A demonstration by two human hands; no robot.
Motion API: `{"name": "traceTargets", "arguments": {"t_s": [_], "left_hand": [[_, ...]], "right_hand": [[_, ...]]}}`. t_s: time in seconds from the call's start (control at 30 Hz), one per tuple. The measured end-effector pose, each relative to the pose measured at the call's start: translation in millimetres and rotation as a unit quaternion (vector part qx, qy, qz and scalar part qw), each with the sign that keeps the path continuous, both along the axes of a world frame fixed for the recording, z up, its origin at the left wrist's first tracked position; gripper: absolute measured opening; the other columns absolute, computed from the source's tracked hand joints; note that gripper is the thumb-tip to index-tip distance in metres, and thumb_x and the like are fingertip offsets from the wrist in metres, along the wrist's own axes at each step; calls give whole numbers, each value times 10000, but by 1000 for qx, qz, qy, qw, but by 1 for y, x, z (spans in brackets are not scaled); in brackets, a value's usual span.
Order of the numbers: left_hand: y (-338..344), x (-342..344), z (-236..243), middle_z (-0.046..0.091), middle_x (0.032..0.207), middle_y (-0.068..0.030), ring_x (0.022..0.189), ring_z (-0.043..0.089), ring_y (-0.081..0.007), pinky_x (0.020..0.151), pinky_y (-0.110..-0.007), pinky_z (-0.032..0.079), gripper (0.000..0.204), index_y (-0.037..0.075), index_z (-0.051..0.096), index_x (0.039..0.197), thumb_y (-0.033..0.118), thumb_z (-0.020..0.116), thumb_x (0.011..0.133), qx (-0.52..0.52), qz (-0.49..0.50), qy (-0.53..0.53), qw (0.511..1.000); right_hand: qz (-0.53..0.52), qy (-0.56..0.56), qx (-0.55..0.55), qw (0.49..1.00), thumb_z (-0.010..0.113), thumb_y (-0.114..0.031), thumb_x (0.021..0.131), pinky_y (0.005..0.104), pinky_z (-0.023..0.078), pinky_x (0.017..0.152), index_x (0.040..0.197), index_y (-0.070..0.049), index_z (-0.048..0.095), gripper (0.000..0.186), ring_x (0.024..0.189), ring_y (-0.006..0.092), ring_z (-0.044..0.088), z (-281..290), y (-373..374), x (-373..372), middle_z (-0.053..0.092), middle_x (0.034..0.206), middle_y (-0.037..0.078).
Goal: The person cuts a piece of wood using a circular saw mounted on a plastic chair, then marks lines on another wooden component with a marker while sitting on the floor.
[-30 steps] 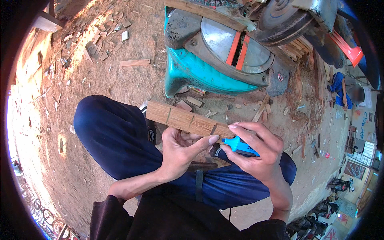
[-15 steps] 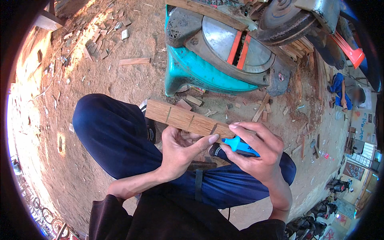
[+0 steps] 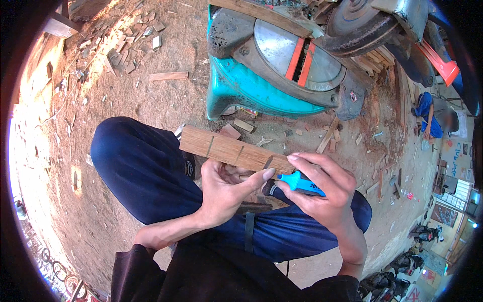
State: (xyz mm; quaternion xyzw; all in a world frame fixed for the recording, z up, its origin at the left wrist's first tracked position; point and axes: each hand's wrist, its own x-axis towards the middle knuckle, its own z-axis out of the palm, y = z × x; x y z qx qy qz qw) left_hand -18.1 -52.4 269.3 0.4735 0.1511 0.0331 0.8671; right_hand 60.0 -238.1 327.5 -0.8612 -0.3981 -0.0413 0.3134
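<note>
A short flat wooden strip point(image 3: 225, 149) with several dark lines drawn across its face is held over my lap, its left end tilted up. My left hand point(image 3: 226, 194) grips its lower edge, thumb lying along the front near the right-hand mark. In my right hand point(image 3: 324, 186) is a blue highlighter marker point(image 3: 302, 183), uncapped, its dark tip pointing left just below the strip's edge. The index fingertip of that hand touches the strip's right end. Whether the marker's tip meets the wood I cannot tell.
Ahead stands a miter saw point(image 3: 297, 55) on a turquoise plastic stool point(image 3: 251, 90), its red-orange handle point(image 3: 440, 65) at the right. Wood offcuts point(image 3: 126, 50) litter the dirt floor. Another person point(image 3: 437, 116) sits far right; parked motorcycles point(image 3: 402, 267) stand at the lower right.
The wooden strip has shifted very slightly left. The marker has rolled a little in my right hand; both grips stay the same.
</note>
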Motion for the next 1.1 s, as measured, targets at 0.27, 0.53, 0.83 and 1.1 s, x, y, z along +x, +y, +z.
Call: {"name": "traceTargets", "arguments": {"t_s": [0.27, 0.53, 0.83, 1.1], "left_hand": [[-2, 1, 0, 742, 1048, -165, 927, 733, -161, 808, -291, 618, 285, -88, 631, 1121, -63, 772, 875, -13, 27, -2, 1000], [14, 6, -9, 743, 1032, -107, 926, 733, -160, 823, -312, 622, 309, -32, 637, 1167, -2, 777, 893, -107, 50, 75, 990], [13, 9, -8, 728, 1048, -96, 927, 732, -165, 859, -283, 627, 257, -43, 614, 1178, 79, 691, 966, -89, 57, 81, 991], [-4, -2, -1, 706, 1003, -79, 873, 682, -115, 802, -262, 558, 358, -55, 630, 1087, -8, 856, 814, 143, 90, 37, 985]], "right_hand": [[-7, 19, -13, 1000, 957, -102, 617, 326, 624, 777, 1131, -25, 743, 562, 930, 257, 767, 5, 2, -2, 749, 1088, 133], [-279, 385, 327, 817, 753, -129, 877, 233, 393, 635, 1101, -63, 597, 281, 647, 12, 462, 30, -9, 8, 559, 837, -49], [-238, 459, 535, 669, 585, -90, 969, 267, 340, 644, 1036, -101, 515, 98, 608, 73, 388, 14, -25, 23, 475, 784, -24], [4, -102, -26, 994, 754, -274, 891, 329, 380, 543, 1252, -12, 699, 449, 534, 157, 447, -3, -4, -5, 420, 584, -20]]}}
